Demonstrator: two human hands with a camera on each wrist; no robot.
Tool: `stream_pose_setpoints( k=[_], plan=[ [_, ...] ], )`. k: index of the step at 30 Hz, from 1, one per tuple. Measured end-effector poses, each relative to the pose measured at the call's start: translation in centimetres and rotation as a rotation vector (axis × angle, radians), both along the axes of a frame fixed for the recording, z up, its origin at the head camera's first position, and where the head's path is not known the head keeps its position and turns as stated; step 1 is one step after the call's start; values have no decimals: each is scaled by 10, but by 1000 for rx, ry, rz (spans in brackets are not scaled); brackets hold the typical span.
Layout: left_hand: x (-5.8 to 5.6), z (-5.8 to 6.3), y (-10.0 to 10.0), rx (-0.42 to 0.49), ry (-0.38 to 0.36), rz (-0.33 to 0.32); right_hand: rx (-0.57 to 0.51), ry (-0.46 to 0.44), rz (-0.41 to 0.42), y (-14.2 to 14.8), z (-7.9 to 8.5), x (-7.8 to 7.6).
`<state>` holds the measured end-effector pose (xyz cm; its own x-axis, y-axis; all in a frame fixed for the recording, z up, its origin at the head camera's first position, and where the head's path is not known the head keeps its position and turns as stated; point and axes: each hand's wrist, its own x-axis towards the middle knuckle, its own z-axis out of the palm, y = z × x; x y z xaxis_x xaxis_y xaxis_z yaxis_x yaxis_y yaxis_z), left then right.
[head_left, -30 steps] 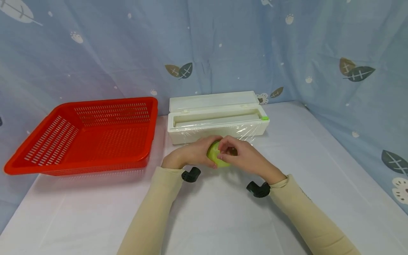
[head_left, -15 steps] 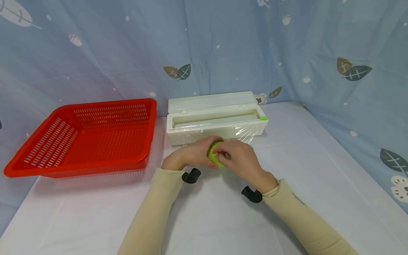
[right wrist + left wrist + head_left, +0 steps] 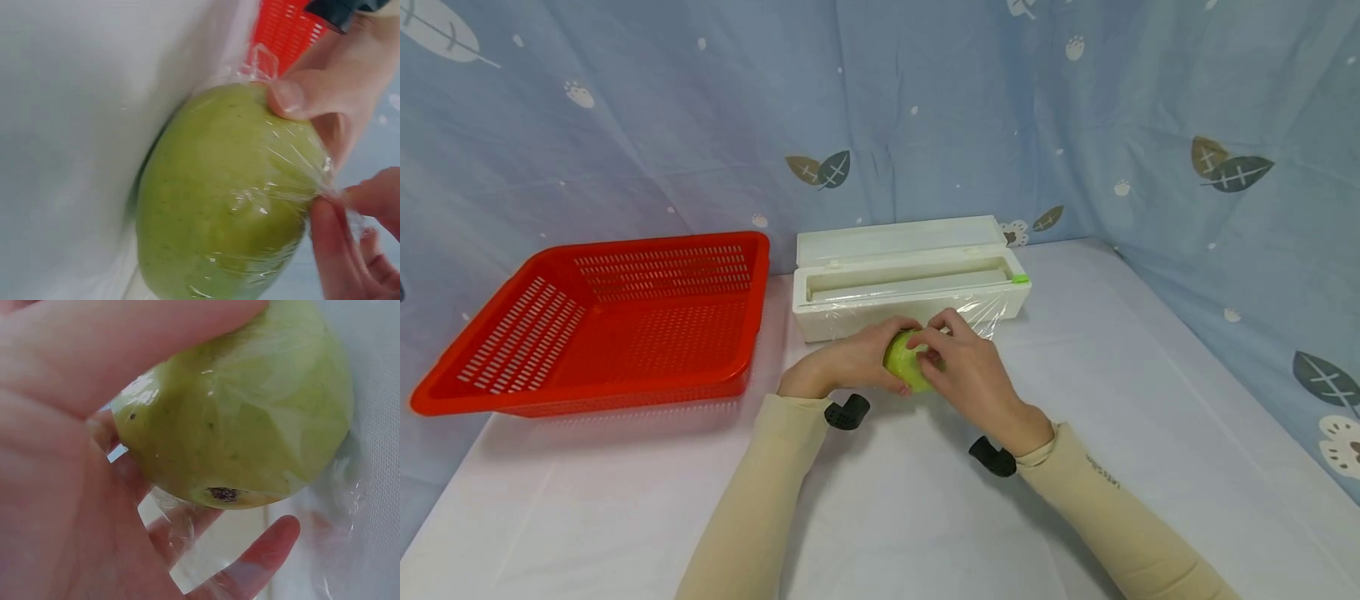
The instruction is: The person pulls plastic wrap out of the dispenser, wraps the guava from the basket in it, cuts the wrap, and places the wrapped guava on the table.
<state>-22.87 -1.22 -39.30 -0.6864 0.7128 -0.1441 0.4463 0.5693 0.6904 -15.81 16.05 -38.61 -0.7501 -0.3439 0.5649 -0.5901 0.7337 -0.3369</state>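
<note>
A speckled yellow-green fruit (image 3: pixel 904 360), covered in clear cling film, is between the two hands above the table. My left hand (image 3: pixel 853 358) grips it from the left. In the left wrist view, creased film lies over the fruit (image 3: pixel 250 425), and a dark brown scar shows at its lower end. My right hand (image 3: pixel 973 375) is at the fruit's right side. Its thumb and finger pinch a gathered bit of cling film (image 3: pixel 325 187) against the fruit, as the right wrist view shows. Part of the fruit is hidden behind the hands.
Behind the hands stands a white cling film dispenser (image 3: pixel 917 310), its lid raised and film hanging over its front. A red perforated plastic basket (image 3: pixel 647 387) is at the left. White cloth covers the table (image 3: pixel 917 517); a blue patterned curtain (image 3: pixel 947 100) hangs behind.
The right hand has shifted left and nearer to me, closing in over the fruit; its fingers have since lifted slightly, uncovering more of it. The left hand keeps its grip almost unmoved.
</note>
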Motion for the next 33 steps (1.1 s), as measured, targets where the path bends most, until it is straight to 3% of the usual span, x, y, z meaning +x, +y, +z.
stream_pose_setpoints(
  k=[8, 12, 15, 25, 33],
  plan=[
    [-1, -1, 0, 9, -6, -6, -88, -330, -20, 10, 7, -3],
    [-1, -2, 0, 24, -5, -12, -63, -413, -23, 13, 8, -5],
    [-1, -1, 0, 33, -5, -15, -30, -411, -17, 14, 7, -5],
    [1, 2, 3, 24, 16, -22, 101, -262, -15, 14, 4, -5],
    [3, 5, 3, -3, 21, -20, 168, -267, 8, 21, 3, -8]
  ],
)
